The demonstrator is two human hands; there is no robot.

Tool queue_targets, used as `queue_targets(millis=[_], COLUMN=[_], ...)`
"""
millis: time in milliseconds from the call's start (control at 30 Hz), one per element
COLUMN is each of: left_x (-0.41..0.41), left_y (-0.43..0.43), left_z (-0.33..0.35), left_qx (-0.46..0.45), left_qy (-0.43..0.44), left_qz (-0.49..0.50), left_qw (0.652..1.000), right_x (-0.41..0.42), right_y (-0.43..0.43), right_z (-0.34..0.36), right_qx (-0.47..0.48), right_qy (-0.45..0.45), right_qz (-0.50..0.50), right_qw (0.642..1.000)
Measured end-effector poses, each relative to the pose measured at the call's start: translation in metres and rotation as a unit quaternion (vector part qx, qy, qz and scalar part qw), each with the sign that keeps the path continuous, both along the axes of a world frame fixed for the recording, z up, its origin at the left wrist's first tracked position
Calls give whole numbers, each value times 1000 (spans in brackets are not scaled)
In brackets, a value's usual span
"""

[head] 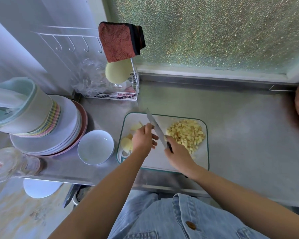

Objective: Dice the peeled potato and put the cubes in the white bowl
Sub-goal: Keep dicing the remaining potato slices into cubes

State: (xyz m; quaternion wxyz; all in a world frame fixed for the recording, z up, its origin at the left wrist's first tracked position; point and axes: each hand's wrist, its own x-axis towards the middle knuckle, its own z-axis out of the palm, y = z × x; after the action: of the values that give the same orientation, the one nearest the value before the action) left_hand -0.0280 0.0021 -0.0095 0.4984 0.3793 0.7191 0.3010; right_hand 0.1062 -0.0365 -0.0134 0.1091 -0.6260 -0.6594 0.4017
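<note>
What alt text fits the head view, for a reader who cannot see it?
A right hand holds a knife over a cutting board beside a pile of potato cubes; the left hand is beside uncut pieces. The white bowl holds no cubes.

Potato cubes (186, 133) on the cutting board (155, 161), bowl (100, 138) just left of it.

Soft, even daylight enters through the textured window pane (214, 31) above the far edge of the worktop (240, 135). The steel surface carries a diffuse sheen. Shadows are faint. Wide-angle distortion curves the frame edges. The knife (154, 125) and the bottle (10, 163) at the worktop's left edge appear slightly blurred.
</note>
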Motion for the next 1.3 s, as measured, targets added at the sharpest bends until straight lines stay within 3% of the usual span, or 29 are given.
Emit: queue_targets(millis=[67, 133, 233, 333, 433, 633, 733, 900, 1000, 1167, 1300], left_x=[-16, -35, -56, -66, -68, -73, -75, -72, -63, -42, -27], left_y=[-5, -12, -23, -30, -30, -27, -26, -23, -15, -6, -4], left_z=[-10, -21, -31, -42, -49, -49, -47, -38, -29, -37, -42], left_qx=[26, 32, 39, 41, 18, 17, 39, 117, 72, -18, -26], left_qy=[136, 274, 380, 433, 425, 474, 457, 320, 252, 129, 168], left_qz=[-37, -73, -163, -230, -233, -231, -203, -70, 12, -100, -170], left_qw=[990, 958, 910, 871, 875, 850, 865, 937, 965, 986, 971], right_x=[3, 7, 10, 8, 7, 6, 7, 8, 8, 9, 10], right_y=[4, 4, 2, 0, 0, -1, -1, -1, -1, 0, 1], right_z=[-1, -5, -13, -17, -18, -19, -20, -22, -22, -22, -24], right_qx=[7, 23, 9, -1, -17, -8, -10, -8, -10, -22, -30], right_qy=[-10, -38, -80, -86, -85, -94, -92, -86, -87, -76, -77], right_qz=[-11, 10, 31, 30, 20, 24, 24, 23, 23, 14, 6], right_qw=[1000, 999, 996, 996, 996, 995, 995, 996, 996, 997, 997])
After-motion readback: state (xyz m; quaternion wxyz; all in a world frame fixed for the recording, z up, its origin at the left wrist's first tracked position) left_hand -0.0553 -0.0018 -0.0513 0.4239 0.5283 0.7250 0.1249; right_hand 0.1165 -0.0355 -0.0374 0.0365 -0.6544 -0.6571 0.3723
